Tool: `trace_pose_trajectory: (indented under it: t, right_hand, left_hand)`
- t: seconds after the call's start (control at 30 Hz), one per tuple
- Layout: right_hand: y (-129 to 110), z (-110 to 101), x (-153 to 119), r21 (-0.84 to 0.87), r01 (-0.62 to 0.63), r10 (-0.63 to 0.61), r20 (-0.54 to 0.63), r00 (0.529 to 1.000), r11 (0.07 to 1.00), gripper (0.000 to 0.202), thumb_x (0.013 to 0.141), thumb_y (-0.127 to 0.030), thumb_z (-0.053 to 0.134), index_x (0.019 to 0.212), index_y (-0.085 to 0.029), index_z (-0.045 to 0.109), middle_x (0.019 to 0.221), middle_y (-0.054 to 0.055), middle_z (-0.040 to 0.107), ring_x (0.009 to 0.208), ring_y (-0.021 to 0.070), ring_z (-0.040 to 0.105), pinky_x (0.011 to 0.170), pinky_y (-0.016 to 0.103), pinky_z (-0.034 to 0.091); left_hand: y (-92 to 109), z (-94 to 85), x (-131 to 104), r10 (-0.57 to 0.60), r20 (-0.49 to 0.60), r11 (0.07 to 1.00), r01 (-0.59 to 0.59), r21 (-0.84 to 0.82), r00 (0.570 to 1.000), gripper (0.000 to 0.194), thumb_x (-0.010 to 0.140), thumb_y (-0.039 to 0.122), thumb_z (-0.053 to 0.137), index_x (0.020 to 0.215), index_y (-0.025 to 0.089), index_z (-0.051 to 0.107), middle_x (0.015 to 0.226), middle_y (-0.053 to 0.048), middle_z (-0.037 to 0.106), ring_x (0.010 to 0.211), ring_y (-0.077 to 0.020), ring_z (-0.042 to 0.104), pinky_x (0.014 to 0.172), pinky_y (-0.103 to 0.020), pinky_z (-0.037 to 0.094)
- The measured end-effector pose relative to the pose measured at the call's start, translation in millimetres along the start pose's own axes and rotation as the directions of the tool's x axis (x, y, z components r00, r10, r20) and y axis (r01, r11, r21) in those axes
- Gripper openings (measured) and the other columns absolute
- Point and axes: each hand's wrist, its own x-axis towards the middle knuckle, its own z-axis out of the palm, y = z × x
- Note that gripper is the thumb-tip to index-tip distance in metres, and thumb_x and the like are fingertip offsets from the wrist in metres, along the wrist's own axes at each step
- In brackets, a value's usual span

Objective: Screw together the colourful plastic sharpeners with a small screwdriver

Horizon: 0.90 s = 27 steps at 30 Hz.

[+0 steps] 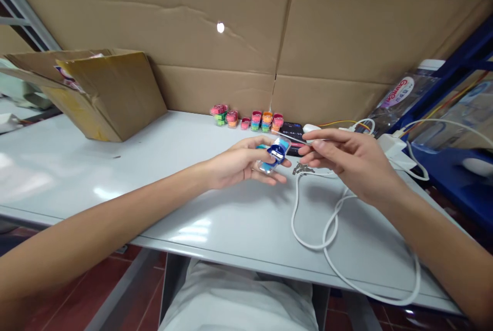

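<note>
My left hand (pixel 246 161) is closed around a blue pencil sharpener (pixel 278 152) with a clear plastic body. A small metal blade shows on its top, facing up between thumb and fingers. My right hand (pixel 346 161) pinches a thin, slender metal tool (pixel 290 138), its tip pointing left, just above the sharpener. I cannot tell whether the tip touches it. Below the right fingertips lies a small pile of dark metal pieces (pixel 302 168). Several coloured sharpeners (pixel 256 121), pink, orange, green and blue, stand in a row behind my hands.
A phone (pixel 291 130) showing a timer lies behind my hands. A white cable (pixel 332 233) loops across the right of the table (pixel 231 218). An open cardboard box (pixel 127 94) stands at left. Chargers (pixel 395 151) and a clear plastic bottle (pixel 404 92) are at right. Cardboard (pixel 215 53) walls the back.
</note>
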Motion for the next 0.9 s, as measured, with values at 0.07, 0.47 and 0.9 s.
trace_pose_trajectory:
  t: [0.07,0.47,0.9]
  right_hand:
    - [0.5,7.4,-6.9,-0.136,0.108,-0.111,-0.016,0.994,0.985,0.027,0.09,-0.045,0.07,0.104,-0.023,0.074,0.077,0.002,0.07,0.054,0.0129,0.065,0.046,0.026,0.05]
    - [10.8,14.2,-12.7,-0.739,0.439,-0.477,0.181,0.86,0.511,0.026,0.101,-0.027,0.051,0.118,-0.022,0.07,0.087,0.004,0.076,0.064,0.0157,0.062,0.063,0.032,0.047]
    - [16.2,17.1,-11.9,-0.707,0.559,-0.62,0.217,0.754,0.433,0.022,0.097,-0.014,0.058,0.115,-0.017,0.071,0.09,0.0,0.077,0.068,0.0095,0.065,0.064,0.023,0.05]
  left_hand:
    - [2.5,1.2,-0.1,0.065,-0.077,0.997,-0.061,0.053,0.995,0.029,0.088,0.011,0.061,0.116,0.016,0.057,0.106,-0.011,0.075,0.081,-0.0198,0.077,0.072,-0.03,0.061]
    - [2.5,6.6,-0.9,0.406,-0.225,0.889,-0.327,0.32,0.886,0.018,0.094,0.016,0.058,0.111,0.019,0.053,0.1,-0.003,0.067,0.08,-0.0127,0.072,0.08,-0.035,0.063]
    - [-3.3,8.4,-1.7,0.493,-0.174,0.829,-0.399,0.392,0.852,0.013,0.099,0.021,0.052,0.109,0.022,0.045,0.11,-0.005,0.061,0.088,-0.0143,0.071,0.08,-0.034,0.062]
